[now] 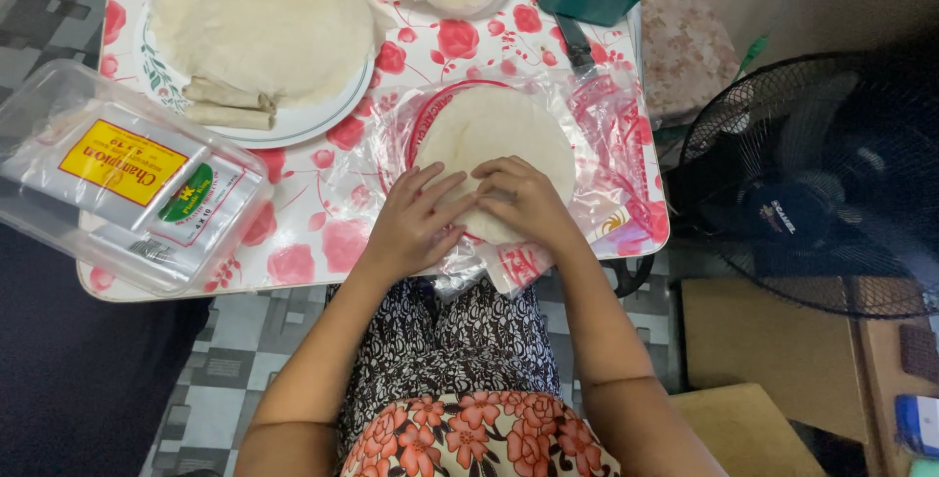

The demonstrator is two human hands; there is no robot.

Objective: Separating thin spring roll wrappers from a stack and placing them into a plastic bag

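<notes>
Both hands, left point(411, 225) and right point(523, 201), press open-palmed on a round wrapper point(499, 130) atop the rose-patterned table point(342, 213).

A clear plastic box point(117, 179) sits on the left edge of the desk point(323, 213), overhanging it. Under its lid show a yellow rectangular label with a red border point(120, 162) and a smaller green and white label point(188, 195). A crinkled clear plastic bag with red print point(616, 144) lies spread open beneath the round wrappers point(494, 139), near the right edge.
</notes>
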